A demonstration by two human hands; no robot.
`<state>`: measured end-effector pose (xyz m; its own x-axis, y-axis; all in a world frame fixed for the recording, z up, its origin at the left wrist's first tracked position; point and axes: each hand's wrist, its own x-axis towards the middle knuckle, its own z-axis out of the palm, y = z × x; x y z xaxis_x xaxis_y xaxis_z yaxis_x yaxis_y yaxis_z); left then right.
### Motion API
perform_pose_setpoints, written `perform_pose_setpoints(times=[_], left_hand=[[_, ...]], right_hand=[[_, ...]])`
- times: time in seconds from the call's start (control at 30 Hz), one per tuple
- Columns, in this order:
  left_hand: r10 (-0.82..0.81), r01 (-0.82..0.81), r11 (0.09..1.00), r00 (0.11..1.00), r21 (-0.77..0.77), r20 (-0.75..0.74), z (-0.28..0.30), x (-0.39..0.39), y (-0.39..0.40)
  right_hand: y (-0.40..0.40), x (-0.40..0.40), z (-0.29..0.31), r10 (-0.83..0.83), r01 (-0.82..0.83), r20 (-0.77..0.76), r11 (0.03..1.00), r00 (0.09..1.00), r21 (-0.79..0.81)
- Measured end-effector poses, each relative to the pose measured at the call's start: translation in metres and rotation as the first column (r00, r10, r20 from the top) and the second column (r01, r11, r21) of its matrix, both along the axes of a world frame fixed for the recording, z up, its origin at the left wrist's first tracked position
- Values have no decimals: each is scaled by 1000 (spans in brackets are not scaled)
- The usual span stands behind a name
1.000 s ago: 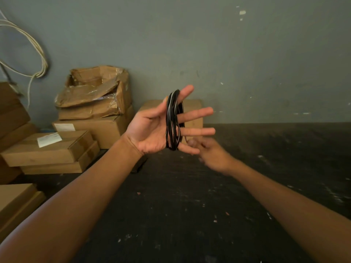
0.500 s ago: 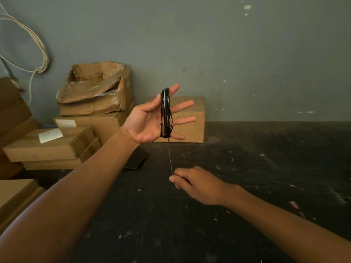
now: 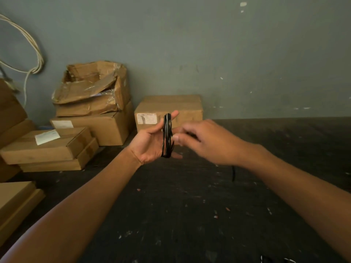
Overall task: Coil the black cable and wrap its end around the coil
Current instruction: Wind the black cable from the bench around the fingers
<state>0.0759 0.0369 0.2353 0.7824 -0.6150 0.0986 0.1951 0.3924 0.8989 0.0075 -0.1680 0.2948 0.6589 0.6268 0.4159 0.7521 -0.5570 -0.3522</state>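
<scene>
The black cable [image 3: 167, 137] is wound in a tight coil around the spread fingers of my left hand [image 3: 152, 144], which is held palm up in mid-air at the centre of the view. My right hand [image 3: 206, 142] is just to the right of the coil, blurred, its fingers pinched together on the cable's loose run right beside the coil. A short black piece of the cable end [image 3: 233, 173] hangs below my right wrist. The fingertips of my left hand are partly hidden behind my right hand.
Cardboard boxes [image 3: 95, 118] are stacked at the left against the grey wall, with one closed box [image 3: 182, 107] directly behind my hands. A white cord [image 3: 36, 54] loops on the wall at upper left. The dark speckled floor [image 3: 190, 215] spreads below and to the right.
My right hand has risen from low in front, where it pulled the cable taut, up to the right side of the coil. My left hand has dropped a little lower in view.
</scene>
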Motion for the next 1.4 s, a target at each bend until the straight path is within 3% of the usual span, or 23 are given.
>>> perform_pose_setpoints(times=[0.13, 0.5, 0.73, 1.1, 1.27, 1.4], left_hand=[[-11, 13, 998, 999, 55, -44, -1, -4, -10], [-187, 194, 944, 981, 267, -50, -3, -20, -25], [-319, 318, 881, 946, 349, -56, 6, -25, -19], [-475, 475, 874, 879, 97, -23, 15, -38, -16], [-527, 527, 850, 850, -27, 7, 23, -41, -21], [-552, 558, 816, 830, -150, 82, 25, -38, -23]], right_hand=[[-9, 10, 22, -47, 48, -26, 999, 999, 23], [-17, 28, 40, -125, 142, 128, 982, 984, -127], [-29, 42, 38, -38, 40, 20, 994, 999, -99], [-43, 54, 11, 18, -18, -4, 996, 1000, 88], [-33, 46, -8, 116, -71, -145, 957, 983, 282], [-22, 42, -18, 206, -56, -248, 863, 947, 502]])
